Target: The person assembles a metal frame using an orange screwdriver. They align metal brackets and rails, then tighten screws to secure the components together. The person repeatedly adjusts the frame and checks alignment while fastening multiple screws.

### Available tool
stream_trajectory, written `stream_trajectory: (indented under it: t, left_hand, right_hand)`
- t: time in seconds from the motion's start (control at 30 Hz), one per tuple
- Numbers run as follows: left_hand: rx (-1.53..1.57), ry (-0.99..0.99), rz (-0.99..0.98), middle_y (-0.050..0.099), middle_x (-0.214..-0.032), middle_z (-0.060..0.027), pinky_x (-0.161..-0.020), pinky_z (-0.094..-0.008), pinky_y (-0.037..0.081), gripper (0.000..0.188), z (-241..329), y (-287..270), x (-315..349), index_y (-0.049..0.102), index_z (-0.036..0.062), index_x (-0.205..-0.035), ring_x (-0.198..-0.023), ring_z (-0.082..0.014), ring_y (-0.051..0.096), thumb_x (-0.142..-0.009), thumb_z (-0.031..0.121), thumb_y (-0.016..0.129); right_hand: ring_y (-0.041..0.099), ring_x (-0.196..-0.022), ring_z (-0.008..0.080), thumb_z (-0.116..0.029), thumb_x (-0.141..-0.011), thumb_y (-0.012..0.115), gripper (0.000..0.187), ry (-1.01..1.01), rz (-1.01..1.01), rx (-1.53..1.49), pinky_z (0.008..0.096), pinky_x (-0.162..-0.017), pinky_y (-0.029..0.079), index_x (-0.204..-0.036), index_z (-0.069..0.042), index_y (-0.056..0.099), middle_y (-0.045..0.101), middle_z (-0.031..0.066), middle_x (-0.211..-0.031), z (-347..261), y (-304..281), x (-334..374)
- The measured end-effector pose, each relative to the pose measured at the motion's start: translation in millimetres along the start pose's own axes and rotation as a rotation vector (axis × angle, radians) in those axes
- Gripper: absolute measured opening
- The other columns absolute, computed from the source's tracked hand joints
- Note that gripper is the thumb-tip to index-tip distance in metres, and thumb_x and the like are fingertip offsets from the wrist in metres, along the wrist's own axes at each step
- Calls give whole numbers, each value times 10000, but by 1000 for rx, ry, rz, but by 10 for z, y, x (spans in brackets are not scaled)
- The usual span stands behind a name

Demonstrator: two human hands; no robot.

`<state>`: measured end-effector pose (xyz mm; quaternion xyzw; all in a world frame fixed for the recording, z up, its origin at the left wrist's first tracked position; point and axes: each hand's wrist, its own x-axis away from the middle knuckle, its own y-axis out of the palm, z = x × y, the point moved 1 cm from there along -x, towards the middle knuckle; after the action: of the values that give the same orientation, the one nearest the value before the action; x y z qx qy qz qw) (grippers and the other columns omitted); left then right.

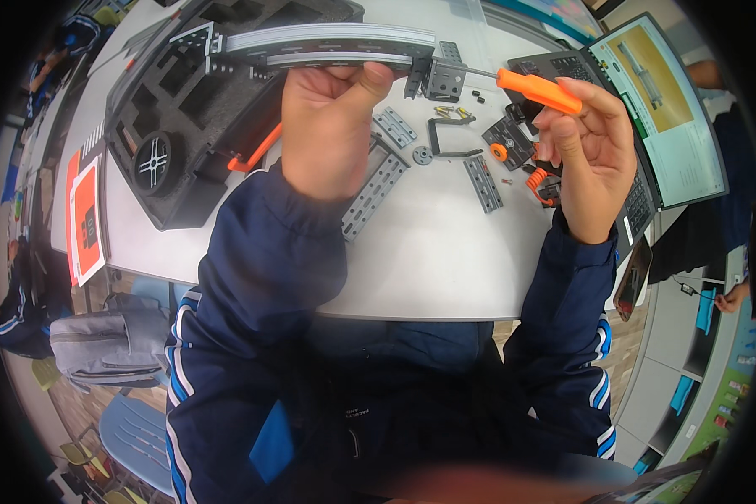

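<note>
My left hand (332, 118) is closed round a long assembly of grey slotted metal rails (336, 38), raised above the table and running left to right. Perforated dark brackets sit at both of its ends. An orange-handled screwdriver (542, 91) is pinched in the fingers of my right hand (588, 143). Its thin shaft points left and meets the bracket (443, 80) at the rail's right end; the exact contact of the tip is too small to make out. Below the assembly lie a perforated metal channel (376, 197), a flat plate (395, 126) and a small round hub (422, 155).
A foam-lined black case (176, 109) holding a black wheel (154, 164) stands at the left. A U-shaped bracket (454, 139), a short perforated bar (483, 185) and a coiled orange cable (539, 181) lie on the white table (428, 260). An open laptop (659, 109) stands at the right.
</note>
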<state>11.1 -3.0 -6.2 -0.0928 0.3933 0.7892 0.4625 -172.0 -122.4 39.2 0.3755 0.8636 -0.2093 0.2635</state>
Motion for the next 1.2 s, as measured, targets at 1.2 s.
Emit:
stream_trajectory:
  t: [1.2]
  left_hand:
    - [15, -165, 14, 663, -1001, -30, -953, -343, 432, 170, -10, 18, 0, 615, 47, -1083, -944, -128, 594, -923, 97, 581]
  right_hand:
    - [665, -745, 170, 35, -863, 612, 203, -69, -4, 135, 227, -616, 528, -1063, 62, 629, 647, 137, -908, 65, -14, 12]
